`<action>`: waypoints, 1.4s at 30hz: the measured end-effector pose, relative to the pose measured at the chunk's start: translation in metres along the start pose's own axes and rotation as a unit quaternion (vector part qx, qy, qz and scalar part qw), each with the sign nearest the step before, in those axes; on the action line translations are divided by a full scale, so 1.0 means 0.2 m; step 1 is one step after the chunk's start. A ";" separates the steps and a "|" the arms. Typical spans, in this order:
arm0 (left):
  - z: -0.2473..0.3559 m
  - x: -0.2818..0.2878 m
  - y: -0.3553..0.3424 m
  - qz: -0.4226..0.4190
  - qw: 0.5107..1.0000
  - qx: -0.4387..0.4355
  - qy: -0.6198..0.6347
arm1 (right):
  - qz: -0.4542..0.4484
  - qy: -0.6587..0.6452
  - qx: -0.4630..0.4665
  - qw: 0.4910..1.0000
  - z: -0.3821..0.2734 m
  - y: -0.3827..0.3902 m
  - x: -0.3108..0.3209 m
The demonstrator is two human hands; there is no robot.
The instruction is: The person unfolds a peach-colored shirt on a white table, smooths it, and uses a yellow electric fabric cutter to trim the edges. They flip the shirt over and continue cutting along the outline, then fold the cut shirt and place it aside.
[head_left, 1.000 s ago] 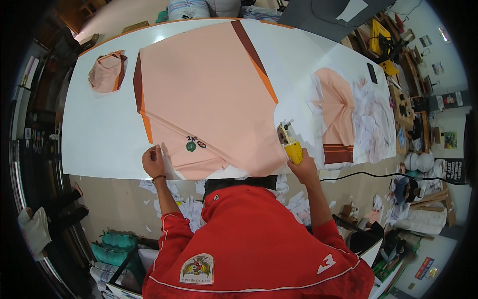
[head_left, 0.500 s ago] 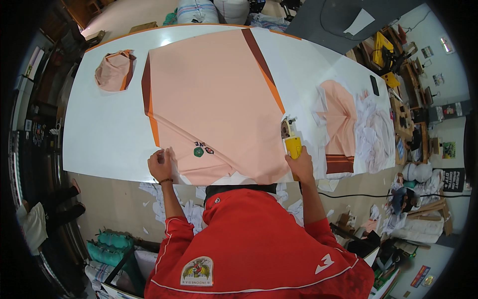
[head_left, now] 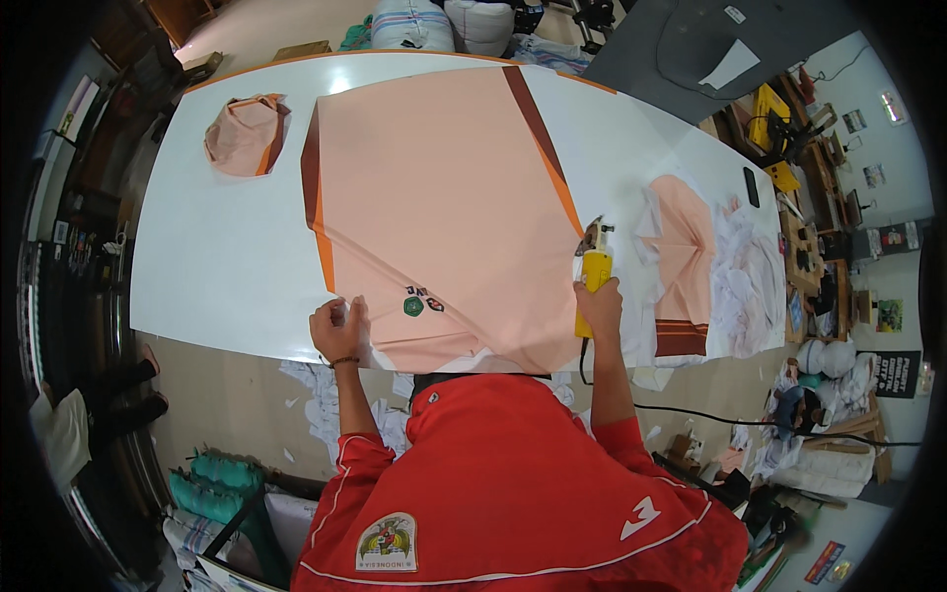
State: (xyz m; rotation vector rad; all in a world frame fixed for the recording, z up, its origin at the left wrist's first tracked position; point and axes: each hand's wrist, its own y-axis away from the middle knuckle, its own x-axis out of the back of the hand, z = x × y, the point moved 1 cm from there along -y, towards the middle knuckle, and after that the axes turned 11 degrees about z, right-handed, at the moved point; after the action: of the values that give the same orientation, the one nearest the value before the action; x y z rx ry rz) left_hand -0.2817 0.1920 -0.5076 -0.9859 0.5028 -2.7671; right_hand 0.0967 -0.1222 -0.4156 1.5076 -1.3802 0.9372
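A large peach fabric panel (head_left: 444, 197) lies on the white table, with maroon and orange strips along both sides and small dark and green emblems near its front. My right hand (head_left: 600, 308) is wrapped round a yellow handheld electric fabric cutter (head_left: 596, 266). The cutter's metal head is at the panel's right edge, just by the end of the orange strip. My left hand (head_left: 337, 330) is curled at the panel's front left edge, beside the other orange strip's end. Whether cloth is pinched in its fingers is hidden.
A smaller peach piece (head_left: 247, 136) lies at the far left. To the right are another peach piece (head_left: 683, 247) with a maroon band, a heap of white scraps (head_left: 747, 281) and a black phone (head_left: 751, 186). A black cord (head_left: 710, 417) trails rightward past the table.
The cutter has moved a little away from me along the panel's right edge and is tilted slightly differently. The whole view has shifted slightly. My left hand stays at the same edge.
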 end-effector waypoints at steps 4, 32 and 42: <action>0.00 0.02 -0.02 -0.009 0.999 -0.032 -0.015 | 0.019 -0.032 -0.028 0.999 -0.04 -0.02 -0.03; 0.35 0.14 0.34 -0.364 0.870 -0.323 -0.082 | -0.039 -0.016 0.085 0.996 0.57 0.45 0.19; 0.29 0.11 0.39 -0.231 0.892 -0.388 -0.019 | -0.059 0.010 0.095 0.994 0.44 0.39 0.23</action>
State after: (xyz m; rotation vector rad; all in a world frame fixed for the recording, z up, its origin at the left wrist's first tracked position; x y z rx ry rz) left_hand -0.2591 0.0992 -0.4808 -1.4596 1.6483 -2.9508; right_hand 0.0211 -0.2225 -0.3944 1.6982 -1.2004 1.0294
